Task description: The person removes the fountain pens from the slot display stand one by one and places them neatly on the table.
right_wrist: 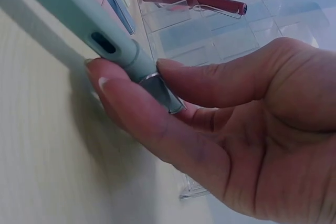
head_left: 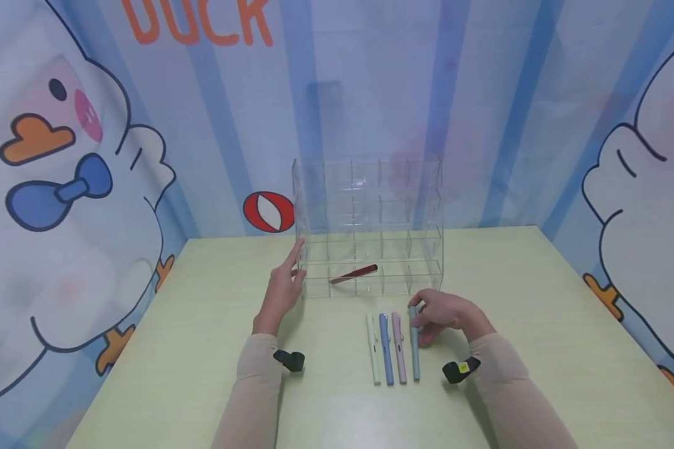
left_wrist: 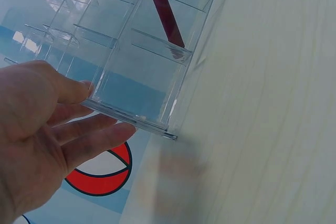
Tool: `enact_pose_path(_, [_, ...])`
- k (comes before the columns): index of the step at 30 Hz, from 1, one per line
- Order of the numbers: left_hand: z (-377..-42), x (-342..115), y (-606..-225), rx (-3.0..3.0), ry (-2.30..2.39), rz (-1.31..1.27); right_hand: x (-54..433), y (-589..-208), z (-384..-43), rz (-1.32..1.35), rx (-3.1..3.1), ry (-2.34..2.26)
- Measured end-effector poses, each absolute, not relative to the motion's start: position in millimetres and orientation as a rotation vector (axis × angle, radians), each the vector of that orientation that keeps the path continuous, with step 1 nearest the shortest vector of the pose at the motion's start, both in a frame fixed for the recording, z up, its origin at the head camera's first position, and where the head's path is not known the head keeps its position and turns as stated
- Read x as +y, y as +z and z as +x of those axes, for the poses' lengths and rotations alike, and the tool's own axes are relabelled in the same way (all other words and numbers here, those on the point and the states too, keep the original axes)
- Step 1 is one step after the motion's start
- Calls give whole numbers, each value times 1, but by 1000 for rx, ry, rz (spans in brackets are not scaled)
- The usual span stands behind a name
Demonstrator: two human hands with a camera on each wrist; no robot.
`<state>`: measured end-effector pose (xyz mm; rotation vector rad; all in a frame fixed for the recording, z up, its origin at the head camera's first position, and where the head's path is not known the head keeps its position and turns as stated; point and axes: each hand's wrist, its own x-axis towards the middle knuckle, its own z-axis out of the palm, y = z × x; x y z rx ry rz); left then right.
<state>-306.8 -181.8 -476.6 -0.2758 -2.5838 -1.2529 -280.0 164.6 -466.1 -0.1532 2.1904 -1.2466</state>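
A clear compartmented pen rack (head_left: 342, 249) stands at the back of the table. My left hand (head_left: 283, 290) holds its left side wall, with the thumb and fingers at the edge in the left wrist view. A dark red pen (head_left: 354, 274) leans slantwise in the rack's lowest row. My right hand (head_left: 446, 312) pinches a pale teal pen (head_left: 415, 349) near its clip end between thumb and fingers. Left of that pen lie a pink pen (head_left: 399, 349), a blue pen (head_left: 385, 349) and a pale green pen (head_left: 373, 352), side by side.
The light wood-grain table (head_left: 174, 374) ends at a printed cloth backdrop (head_left: 365, 75) with cartoon ducks, close behind the rack. A dark wrist camera is strapped on each sleeve.
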Motion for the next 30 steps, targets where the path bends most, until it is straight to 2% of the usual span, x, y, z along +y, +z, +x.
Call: enact_pose_path(30, [-307, -183, -477, -2593, -1245, -289, 141, -460, -269, -195, 2400, -1039])
